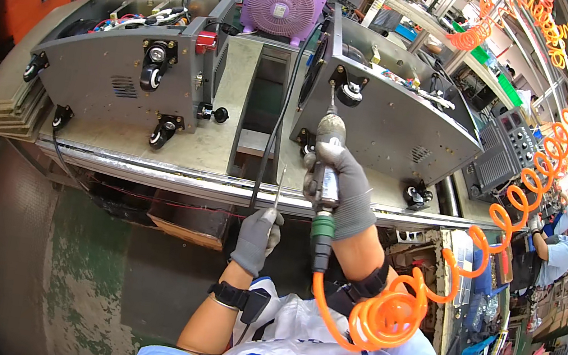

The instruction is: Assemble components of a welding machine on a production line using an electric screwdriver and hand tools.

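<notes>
I take the workbench as my landmark. On it lie two metal cabinets on their sides, the left cabinet and the right cabinet, with a gap between them. Behind that gap stands a fan. My right hand holds a pneumatic screwdriver at the bench's front edge, before the right cabinet; my left hand is below that edge.
</notes>
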Tool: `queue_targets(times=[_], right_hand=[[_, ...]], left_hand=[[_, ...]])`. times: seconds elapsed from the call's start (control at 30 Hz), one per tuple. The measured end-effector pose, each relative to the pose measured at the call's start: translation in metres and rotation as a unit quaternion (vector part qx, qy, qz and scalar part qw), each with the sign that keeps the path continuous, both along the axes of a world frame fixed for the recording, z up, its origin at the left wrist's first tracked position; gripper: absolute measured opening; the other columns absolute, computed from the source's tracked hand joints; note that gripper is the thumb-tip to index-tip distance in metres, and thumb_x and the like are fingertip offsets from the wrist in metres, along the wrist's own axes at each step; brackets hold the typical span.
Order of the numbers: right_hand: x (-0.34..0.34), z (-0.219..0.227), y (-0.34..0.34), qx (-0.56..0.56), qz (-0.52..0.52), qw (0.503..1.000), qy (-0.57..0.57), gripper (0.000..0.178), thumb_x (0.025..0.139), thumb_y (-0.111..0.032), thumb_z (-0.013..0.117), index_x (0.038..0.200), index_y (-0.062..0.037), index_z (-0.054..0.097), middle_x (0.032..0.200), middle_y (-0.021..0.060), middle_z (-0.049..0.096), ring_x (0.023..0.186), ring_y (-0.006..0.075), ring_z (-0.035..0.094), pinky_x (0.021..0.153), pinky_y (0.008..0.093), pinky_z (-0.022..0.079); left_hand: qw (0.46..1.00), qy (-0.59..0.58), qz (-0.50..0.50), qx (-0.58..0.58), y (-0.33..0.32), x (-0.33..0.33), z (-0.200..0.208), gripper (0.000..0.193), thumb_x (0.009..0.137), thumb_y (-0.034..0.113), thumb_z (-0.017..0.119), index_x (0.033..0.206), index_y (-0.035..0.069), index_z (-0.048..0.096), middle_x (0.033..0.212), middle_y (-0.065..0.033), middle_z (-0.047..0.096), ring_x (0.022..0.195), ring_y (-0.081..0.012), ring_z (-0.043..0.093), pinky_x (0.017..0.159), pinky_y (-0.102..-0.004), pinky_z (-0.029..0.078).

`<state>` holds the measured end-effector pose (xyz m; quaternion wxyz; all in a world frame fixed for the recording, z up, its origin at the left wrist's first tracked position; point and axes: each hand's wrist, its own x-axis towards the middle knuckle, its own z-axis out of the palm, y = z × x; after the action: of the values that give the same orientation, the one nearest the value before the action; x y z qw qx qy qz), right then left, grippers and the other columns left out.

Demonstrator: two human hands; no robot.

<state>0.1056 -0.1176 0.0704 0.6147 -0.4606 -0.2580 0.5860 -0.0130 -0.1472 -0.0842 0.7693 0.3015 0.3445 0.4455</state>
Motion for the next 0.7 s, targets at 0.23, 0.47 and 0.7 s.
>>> queue_targets(times=[0.23, 0.47, 0.7], right_hand=[[0.000, -0.005, -0.002, 0.034, -0.002, 0.999, 0.010, 0.023, 0.077, -0.011, 0.058, 0.098, -0.0052, 0.049, 0.066, 0.0045, 0.052, 0.045, 0.0121, 0.051, 0.038, 0.0239, 0.045], [0.005, -0.005, -0.018, 0.045, 0.001, 0.995, -0.088, 0.034, 0.072, -0.013, 0.060, 0.103, -0.0048, 0.048, 0.070, 0.0041, 0.051, 0.049, 0.0115, 0.051, 0.042, 0.0235, 0.043], [0.028, 0.002, -0.079, -0.019, 0.126, 0.987, -0.100, 0.068, 0.067, -0.026, 0.060, 0.127, -0.0040, 0.035, 0.078, 0.0058, 0.053, 0.056, 0.0115, 0.053, 0.047, 0.0207, 0.045]], left_hand=[[1.000, 0.015, 0.003, -0.004, -0.001, -0.007, -0.005, 0.026, 0.090, 0.025, 0.044, 0.079, 0.003, 0.053, 0.048, 0.0021, 0.038, 0.034, -0.0047, 0.030, 0.031, -0.0207, 0.021], [1.000, -0.016, 0.010, 0.014, 0.008, -0.003, 0.010, 0.028, 0.091, 0.032, 0.044, 0.078, 0.008, 0.051, 0.047, 0.0039, 0.037, 0.034, -0.0051, 0.029, 0.032, -0.0206, 0.021], [0.988, -0.150, -0.015, -0.043, 0.078, -0.005, 0.039, 0.024, 0.091, 0.031, 0.046, 0.079, 0.010, 0.046, 0.062, 0.0004, 0.043, 0.046, -0.0088, 0.039, 0.037, -0.0195, 0.028]])
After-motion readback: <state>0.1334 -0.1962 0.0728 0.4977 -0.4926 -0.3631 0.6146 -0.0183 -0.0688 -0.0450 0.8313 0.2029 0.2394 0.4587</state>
